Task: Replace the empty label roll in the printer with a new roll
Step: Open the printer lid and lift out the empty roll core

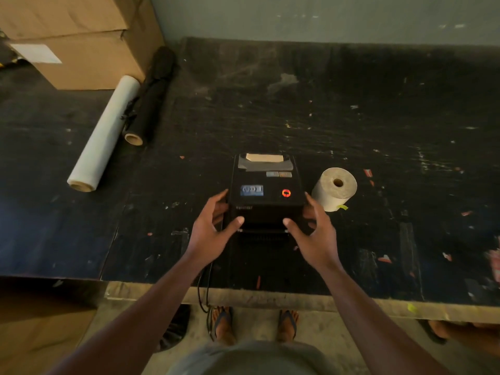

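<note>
From the head camera, the black printer [266, 192] sat on the dark, scuffed table [378, 125], near its front edge and straight ahead of the person. A red ring light and a blue label showed on its lid, and a pale strip lay at its far end. The left hand [213, 228] cupped the printer's left side, thumb pressed on the near top edge and fingers spread along the flank. The right hand [313, 228] mirrored it on the right side, thumb on the near edge. Both hands touched the body with fingers loosely spread rather than clenched. The new roll [334, 188] lay on its side just beside the printer's right flank, close to the right hand's fingertips but apart from them, its core hole facing the camera. Far left lay a white roll [104, 136] and a black roll [150, 96], side by side, with boxes [81, 39] behind them. A cable [203, 290] hung over the table's front edge.
</note>
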{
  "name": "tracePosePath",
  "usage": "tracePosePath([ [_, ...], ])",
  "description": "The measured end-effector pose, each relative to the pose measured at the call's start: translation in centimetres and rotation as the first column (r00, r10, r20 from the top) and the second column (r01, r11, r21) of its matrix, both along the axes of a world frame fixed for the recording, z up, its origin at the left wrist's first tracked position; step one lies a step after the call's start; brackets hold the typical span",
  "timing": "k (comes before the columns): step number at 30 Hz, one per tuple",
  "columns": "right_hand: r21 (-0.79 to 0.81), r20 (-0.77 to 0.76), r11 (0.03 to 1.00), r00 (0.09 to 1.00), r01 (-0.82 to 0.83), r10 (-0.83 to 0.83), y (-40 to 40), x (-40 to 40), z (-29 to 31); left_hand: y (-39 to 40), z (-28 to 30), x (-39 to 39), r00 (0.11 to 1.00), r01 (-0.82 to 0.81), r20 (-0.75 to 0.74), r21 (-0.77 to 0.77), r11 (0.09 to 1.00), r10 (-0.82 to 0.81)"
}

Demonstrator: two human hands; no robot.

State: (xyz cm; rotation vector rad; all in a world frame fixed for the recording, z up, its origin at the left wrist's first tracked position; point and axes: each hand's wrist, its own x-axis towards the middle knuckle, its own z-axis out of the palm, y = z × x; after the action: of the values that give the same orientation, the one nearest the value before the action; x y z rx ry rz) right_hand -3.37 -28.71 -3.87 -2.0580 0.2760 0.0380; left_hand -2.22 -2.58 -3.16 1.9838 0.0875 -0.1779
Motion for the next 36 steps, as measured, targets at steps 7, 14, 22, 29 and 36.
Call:
tracePosePath([
  [7, 0.086, 0.128, 0.995, 0.990, 0.043, -0.053, -0.8, 7.7, 4.4, -0.5, 3.3, 6.6, 0.988, -0.077, 0.128, -0.073, 0.994, 0.086],
  [14, 0.109, 0.181, 0.993, 0.982, 0.041, -0.061, -0.8, 13.1, 4.9, -0.8, 4.0, 12.5, 0.985, -0.113, 0.122, -0.095, 0.989, 0.125],
  [22, 0.069, 0.143, 0.997, 0.989, 0.026, -0.036, -2.1, 13.9, 2.7, 0.0, 1.5, 13.3, 0.985, -0.139, 0.091, -0.058, 0.989, 0.144],
  [29, -0.321, -0.136, 0.867, 0.925, -0.380, 0.355, -2.5, 12.9, -1.8, -0.3, -3.0, 11.0, 0.976, 0.212, -0.041, 0.436, 0.875, -0.216],
  [36, -0.388, -0.162, 0.809, 0.897, -0.442, 0.412, -2.2, 14.9, -2.4, -0.4, -3.1, 12.6, 0.967, 0.204, 0.028, 0.512, 0.834, -0.254],
])
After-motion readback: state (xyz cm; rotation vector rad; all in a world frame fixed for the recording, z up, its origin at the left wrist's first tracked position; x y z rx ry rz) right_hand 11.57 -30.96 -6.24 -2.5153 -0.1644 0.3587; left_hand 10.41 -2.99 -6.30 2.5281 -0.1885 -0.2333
